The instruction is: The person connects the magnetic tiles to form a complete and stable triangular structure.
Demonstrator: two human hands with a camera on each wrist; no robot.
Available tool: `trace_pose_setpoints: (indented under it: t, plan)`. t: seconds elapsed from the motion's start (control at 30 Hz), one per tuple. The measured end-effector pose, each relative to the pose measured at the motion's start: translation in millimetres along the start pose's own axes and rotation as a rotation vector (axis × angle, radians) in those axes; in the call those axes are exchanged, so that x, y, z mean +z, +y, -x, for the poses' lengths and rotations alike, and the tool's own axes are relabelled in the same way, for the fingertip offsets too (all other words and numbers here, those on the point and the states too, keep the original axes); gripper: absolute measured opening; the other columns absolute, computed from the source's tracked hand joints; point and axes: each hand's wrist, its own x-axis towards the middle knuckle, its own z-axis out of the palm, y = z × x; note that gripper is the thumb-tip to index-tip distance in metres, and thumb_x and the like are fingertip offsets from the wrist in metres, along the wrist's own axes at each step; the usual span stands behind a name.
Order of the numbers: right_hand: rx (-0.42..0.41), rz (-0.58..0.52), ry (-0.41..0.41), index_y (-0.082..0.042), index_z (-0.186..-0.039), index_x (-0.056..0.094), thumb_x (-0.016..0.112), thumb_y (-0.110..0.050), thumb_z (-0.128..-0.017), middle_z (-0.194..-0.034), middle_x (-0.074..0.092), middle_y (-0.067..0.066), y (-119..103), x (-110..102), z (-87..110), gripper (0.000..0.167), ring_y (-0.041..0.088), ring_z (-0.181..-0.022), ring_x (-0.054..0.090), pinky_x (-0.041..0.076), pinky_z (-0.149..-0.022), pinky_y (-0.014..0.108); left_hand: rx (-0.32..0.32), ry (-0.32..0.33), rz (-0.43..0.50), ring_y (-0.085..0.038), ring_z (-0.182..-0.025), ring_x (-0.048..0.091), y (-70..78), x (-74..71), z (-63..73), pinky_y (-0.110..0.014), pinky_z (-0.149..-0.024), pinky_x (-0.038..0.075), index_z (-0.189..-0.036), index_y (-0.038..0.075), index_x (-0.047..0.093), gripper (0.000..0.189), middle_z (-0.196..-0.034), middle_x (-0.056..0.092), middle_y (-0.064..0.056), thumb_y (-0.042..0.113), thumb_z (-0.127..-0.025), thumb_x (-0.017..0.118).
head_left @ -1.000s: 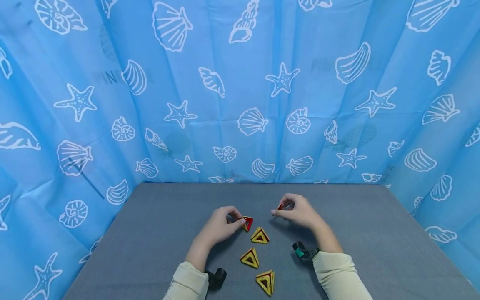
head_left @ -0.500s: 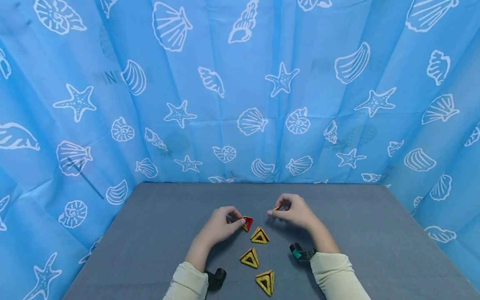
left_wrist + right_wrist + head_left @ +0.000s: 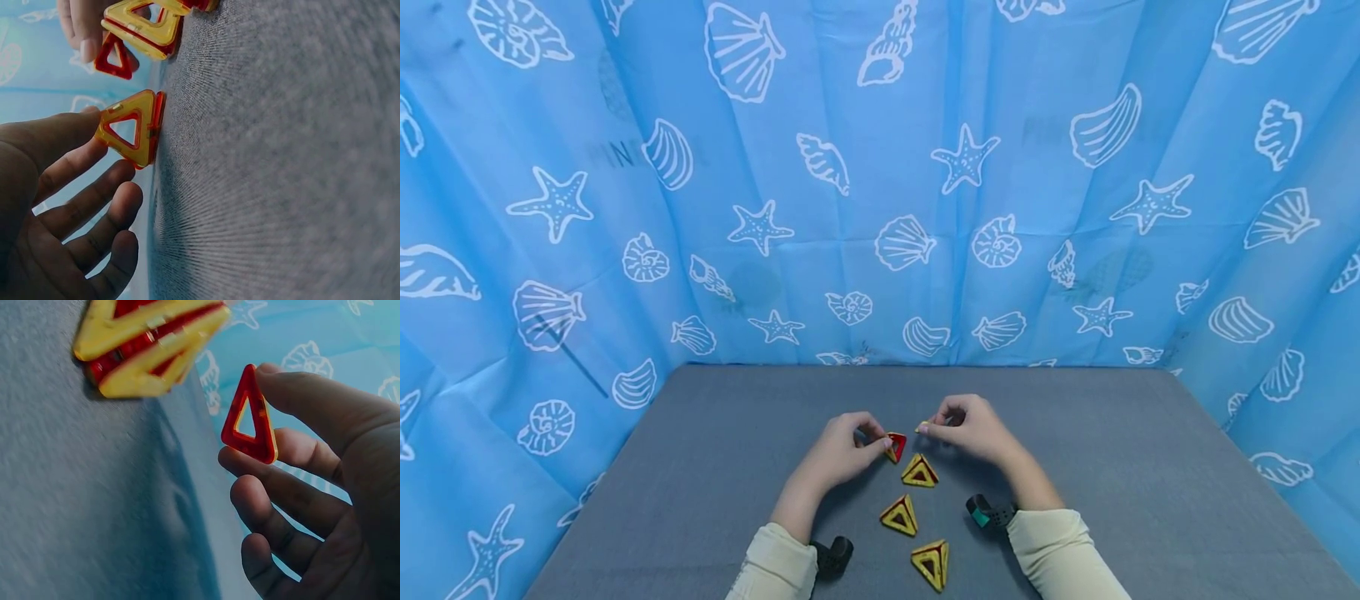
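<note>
Between thumb and fingertips, my left hand [image 3: 842, 446] pinches a yellow triangular magnetic tile [image 3: 146, 128] that stands up close to the cloth. A red tile edge [image 3: 159, 115] shows right against its back. My right hand [image 3: 973, 429] pinches a single red triangular magnetic tile [image 3: 253, 450] by its tip and lower edge, above the table and a short way right of the left hand's tiles. On both hands the other fingers are loosely bent and spread.
Three yellow and red triangular tile pieces, a near one [image 3: 931, 550], a middle one [image 3: 895, 507] and a far one [image 3: 912, 469], lie in a loose row on the grey cloth table [image 3: 715, 483]. A blue shell-print curtain [image 3: 820, 275] hangs behind the table.
My right hand has moved left with its tile, closer to my left hand, and the tile has turned a little. My left hand and the row of pieces have stayed in place.
</note>
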Motion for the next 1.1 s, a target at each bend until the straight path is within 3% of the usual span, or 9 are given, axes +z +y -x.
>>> trace_pose_setpoints:
  t: [0.5,0.87,1.0,1.1]
  plan:
    - [-0.002,0.001,-0.038,-0.011,-0.083,0.068,0.077,-0.029,-0.098,-0.088,0.075,0.0,-8.6,23.7,-4.9,0.025,0.014,-0.073,0.066,0.052,-0.06,0.028,0.042,-0.006,-0.009,-0.012,-0.08,0.063,-0.2,1.7,-1.2,-0.032,-0.072,0.053,-0.099,0.018,0.075,0.013,-0.098,0.073,0.003,0.031,-0.101,0.074]
    - [-0.003,0.014,-0.047,-0.012,-0.081,0.069,0.073,-0.031,-0.102,-0.079,0.069,-0.001,-12.0,33.2,-6.7,0.028,0.013,-0.068,0.063,0.051,-0.06,0.028,0.064,-0.003,-0.018,-0.01,-0.08,0.063,-1.7,2.1,-1.2,-0.032,-0.073,0.053,-0.097,0.016,0.075,0.008,-0.096,0.072,0.003,0.022,-0.102,0.073]
    - [-0.004,0.023,-0.056,-0.013,-0.085,0.071,0.072,-0.03,-0.103,-0.082,0.07,0.0,-12.8,34.6,-7.3,0.025,0.013,-0.072,0.063,0.05,-0.062,0.028,0.066,-0.005,-0.024,-0.01,-0.081,0.063,-2.6,2.3,-2.2,-0.032,-0.074,0.053,-0.098,0.015,0.076,0.008,-0.096,0.072,0.004,0.022,-0.102,0.073]
    - [-0.004,0.026,-0.052,-0.011,-0.097,0.074,0.072,-0.029,-0.103,-0.092,0.073,0.001,-12.9,34.6,-7.2,0.019,0.013,-0.075,0.064,0.052,-0.065,0.028,0.066,-0.006,-0.029,-0.01,-0.08,0.063,-2.4,2.3,-2.6,-0.032,-0.074,0.053,-0.099,0.016,0.076,0.009,-0.095,0.072,0.004,0.023,-0.102,0.072]
